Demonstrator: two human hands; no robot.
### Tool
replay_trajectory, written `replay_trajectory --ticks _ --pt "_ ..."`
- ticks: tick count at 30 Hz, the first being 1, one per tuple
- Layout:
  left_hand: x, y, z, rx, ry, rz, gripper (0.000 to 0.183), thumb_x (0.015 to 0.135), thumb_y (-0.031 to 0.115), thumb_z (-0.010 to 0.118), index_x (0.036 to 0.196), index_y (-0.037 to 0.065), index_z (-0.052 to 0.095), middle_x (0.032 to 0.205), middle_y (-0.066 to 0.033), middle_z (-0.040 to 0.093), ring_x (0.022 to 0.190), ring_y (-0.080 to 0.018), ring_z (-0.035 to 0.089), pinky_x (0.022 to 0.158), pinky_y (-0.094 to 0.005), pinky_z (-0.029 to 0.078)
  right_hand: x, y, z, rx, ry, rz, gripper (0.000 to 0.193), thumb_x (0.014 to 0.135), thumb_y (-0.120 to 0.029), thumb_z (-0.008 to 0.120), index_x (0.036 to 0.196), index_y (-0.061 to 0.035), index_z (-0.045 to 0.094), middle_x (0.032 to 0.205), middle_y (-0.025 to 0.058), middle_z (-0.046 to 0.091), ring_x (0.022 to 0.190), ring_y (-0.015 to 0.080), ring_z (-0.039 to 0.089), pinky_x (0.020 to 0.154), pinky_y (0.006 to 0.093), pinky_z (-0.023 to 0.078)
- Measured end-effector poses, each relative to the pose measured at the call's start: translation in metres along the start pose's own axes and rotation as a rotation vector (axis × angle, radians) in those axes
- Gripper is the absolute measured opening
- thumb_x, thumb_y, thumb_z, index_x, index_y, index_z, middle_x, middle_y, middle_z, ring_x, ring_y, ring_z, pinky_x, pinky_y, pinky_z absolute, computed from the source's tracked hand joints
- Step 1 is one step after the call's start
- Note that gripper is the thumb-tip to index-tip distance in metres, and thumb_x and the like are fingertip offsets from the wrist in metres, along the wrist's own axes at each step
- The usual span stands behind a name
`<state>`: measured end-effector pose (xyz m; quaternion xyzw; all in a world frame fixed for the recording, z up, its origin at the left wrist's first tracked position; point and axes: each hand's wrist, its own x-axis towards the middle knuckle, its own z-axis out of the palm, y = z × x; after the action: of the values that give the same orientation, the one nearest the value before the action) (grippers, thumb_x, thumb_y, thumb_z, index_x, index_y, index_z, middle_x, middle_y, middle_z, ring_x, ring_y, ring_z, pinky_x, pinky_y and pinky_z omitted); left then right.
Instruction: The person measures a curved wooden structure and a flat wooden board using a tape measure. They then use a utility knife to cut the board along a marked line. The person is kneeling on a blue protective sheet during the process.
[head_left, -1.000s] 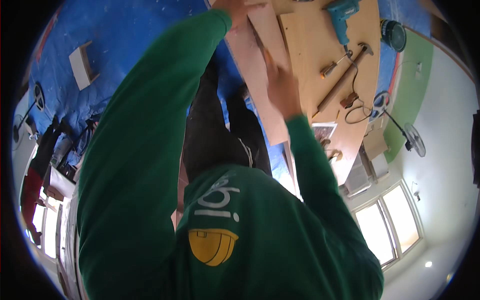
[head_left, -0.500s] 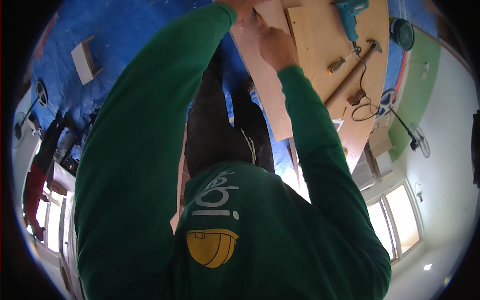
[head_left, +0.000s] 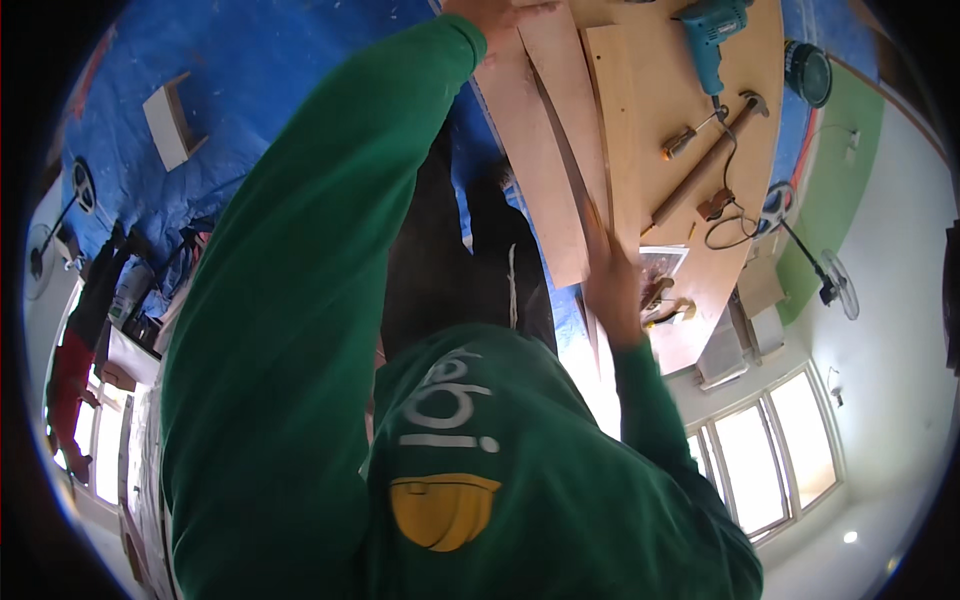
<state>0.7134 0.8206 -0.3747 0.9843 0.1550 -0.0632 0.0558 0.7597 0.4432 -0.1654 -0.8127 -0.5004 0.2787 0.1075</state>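
Observation:
At the top edge, my left hand (head_left: pixel 490 14) lies against the far part of a pale thin wooden board (head_left: pixel 530 150), fingers stretched out and partly cut off by the picture. A long dark slit (head_left: pixel 562 130) runs down between this board and a second pale strip (head_left: pixel 565 75). Near the slit's close end is my right hand (head_left: pixel 612 290), blurred, its fingers closed round something. A thin brownish piece rises from those fingers; its kind is not clear. Just right lies a narrower wooden plank (head_left: pixel 615 110) with small dark holes.
On the wooden worktable (head_left: pixel 690 300) lie a teal power drill (head_left: pixel 712 45), a hammer (head_left: pixel 705 165), a screwdriver (head_left: pixel 680 143) and a looped cord (head_left: pixel 735 225). A dark green can (head_left: pixel 806 72) stands beyond it. Blue sheeting (head_left: pixel 280 60) covers the floor. Another person (head_left: pixel 75 360) is far left.
My right hand has moved down the board toward me, from beside my left hand to the near end. The dark slit now shows along the board. My left hand stays at the far part.

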Motion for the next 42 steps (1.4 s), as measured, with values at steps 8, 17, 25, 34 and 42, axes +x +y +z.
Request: replay_trajectory --ticks 8,17,25,34,42 --pt "0.015 0.015 -0.065 -0.015 -0.290 0.020 0.109 0.073 0.044 0.088 0.164 0.039 0.028 0.175 -0.0130 0.010 0.162 -0.0331 0.010 0.124 -0.0663 0.017 0.119 0.005 0.038 -0.156 0.014 -0.041 0.022 0.105 -0.018 0.050 0.117 -0.0038 0.062 0.090 0.0220 0.071 0.081 0.0455 0.069 0.065 0.0545 0.056" --pt "0.009 0.017 -0.087 -0.023 -0.402 0.011 0.110 0.074 0.043 0.088 0.165 0.039 0.025 0.176 -0.0123 0.009 0.162 -0.0343 0.007 0.124 -0.0670 0.017 -0.071 -0.033 -0.062 0.126 -0.150 0.287 0.037 0.108 -0.023 0.050 0.137 -0.0019 0.059 0.097 0.0236 0.069 0.067 0.0366 0.069 0.058 0.0474 0.053" --pt "0.013 0.031 -0.117 -0.055 -0.434 0.019 0.100 0.078 0.035 0.085 0.163 0.038 0.032 0.175 -0.0126 0.011 0.162 -0.0329 0.008 0.125 -0.0657 0.018 0.161 0.005 0.045 0.114 -0.006 0.199 0.032 0.106 -0.029 0.051 0.105 -0.0001 0.064 0.086 0.0264 0.070 0.078 0.0483 0.068 0.065 0.0566 0.054" --pt "0.000 0.012 -0.100 -0.114 -0.431 -0.050 0.103 0.078 0.029 0.087 0.164 0.037 0.031 0.176 -0.0125 0.007 0.162 -0.0325 0.007 0.126 -0.0636 0.016 -0.089 -0.030 -0.095 0.207 -0.305 0.459 0.045 0.105 -0.015 0.051 0.150 -0.0062 0.052 0.116 0.0249 0.070 0.060 0.0312 0.068 0.053 0.0391 0.054" --pt "0.005 0.027 -0.087 -0.095 -0.347 0.016 0.092 0.087 0.035 0.078 0.164 0.037 0.029 0.175 -0.0127 0.010 0.162 -0.0337 0.008 0.126 -0.0650 0.015 0.177 0.014 0.069 -0.089 -0.034 -0.024 0.032 0.099 -0.014 0.054 0.130 -0.0045 0.058 0.089 0.0229 0.070 0.074 0.0430 0.069 0.063 0.0532 0.055"
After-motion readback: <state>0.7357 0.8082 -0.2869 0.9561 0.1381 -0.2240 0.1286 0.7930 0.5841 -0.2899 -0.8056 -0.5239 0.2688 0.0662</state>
